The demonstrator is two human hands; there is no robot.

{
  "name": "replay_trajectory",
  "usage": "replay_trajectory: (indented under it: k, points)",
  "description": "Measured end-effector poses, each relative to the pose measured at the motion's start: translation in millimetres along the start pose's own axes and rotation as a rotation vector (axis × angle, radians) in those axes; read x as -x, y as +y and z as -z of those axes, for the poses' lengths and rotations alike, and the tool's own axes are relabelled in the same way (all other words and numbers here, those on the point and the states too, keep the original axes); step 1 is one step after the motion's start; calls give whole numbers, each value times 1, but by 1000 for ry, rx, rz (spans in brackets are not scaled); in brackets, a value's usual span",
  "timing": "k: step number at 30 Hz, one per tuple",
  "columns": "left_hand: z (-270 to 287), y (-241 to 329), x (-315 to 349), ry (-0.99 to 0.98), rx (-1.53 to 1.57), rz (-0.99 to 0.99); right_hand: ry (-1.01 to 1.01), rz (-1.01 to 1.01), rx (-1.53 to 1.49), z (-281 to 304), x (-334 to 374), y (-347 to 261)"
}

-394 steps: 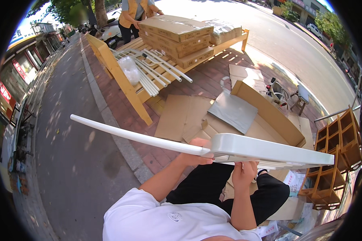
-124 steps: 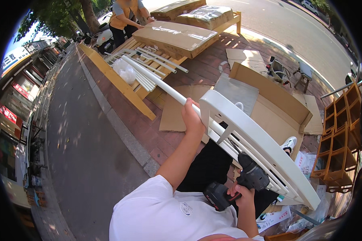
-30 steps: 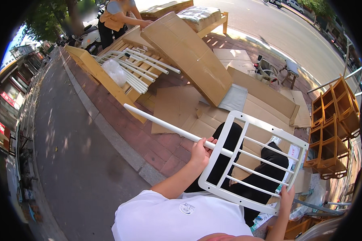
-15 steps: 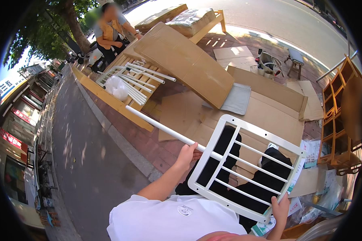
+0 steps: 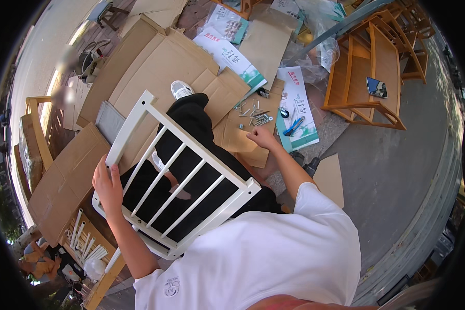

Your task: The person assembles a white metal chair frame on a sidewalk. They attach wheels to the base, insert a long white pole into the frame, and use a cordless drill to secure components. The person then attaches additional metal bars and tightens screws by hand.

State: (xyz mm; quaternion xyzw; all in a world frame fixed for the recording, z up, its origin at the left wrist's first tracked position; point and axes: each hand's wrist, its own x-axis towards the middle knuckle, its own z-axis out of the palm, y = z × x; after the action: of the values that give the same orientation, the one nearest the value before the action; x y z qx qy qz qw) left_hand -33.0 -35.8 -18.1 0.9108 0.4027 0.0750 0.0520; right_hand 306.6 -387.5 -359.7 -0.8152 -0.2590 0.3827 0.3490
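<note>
Across my lap lies a white slatted frame [image 5: 124,135], a panel with thin round bars between wider rails. My left hand [image 5: 109,185] grips its left rail, thumb and fingers over the edge. Out to the right, my right hand [image 5: 262,137] is over a cardboard sheet, its fingers curled; whatever they may hold is too small to make out. Just beyond it are loose screws and bolts [image 5: 257,118]. Nearby lie a blue-handled tool [image 5: 294,126] and a black caster [image 5: 283,112]. Part of a white tube [image 5: 112,260] shows beside my left forearm.
Flattened cardboard [image 5: 157,62] covers the ground ahead. Printed white-and-green sheets [image 5: 230,56] lie beyond the screws. At the right stands orange-brown wooden furniture [image 5: 364,77] with a phone [image 5: 376,87] on it. White tubes [image 5: 90,250] and another person [image 5: 39,261] are at the lower left.
My view has swung to the right. My right hand has let go of the white frame and reached toward the screws. My left hand has moved from the white tube to the frame's rail.
</note>
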Motion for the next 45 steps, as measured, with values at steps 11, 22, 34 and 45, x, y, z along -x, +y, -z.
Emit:
replay_trajectory:
  k: [11, 22, 34, 45]
  points:
    - [-4, 23, -46, 103, 16, 40, 475, -99, 352, 40, -182, 114]
    - [2, 28, -38, 54, -35, 141, 287, -413, 538, 36, -220, 142]
    - [-12, 13, -18, 232, 26, 116, 466, -160, -1063, 36, -87, 31]
    - [-8, -38, 45, 300, 43, 163, -197, -220, -1482, 32, -58, -145]
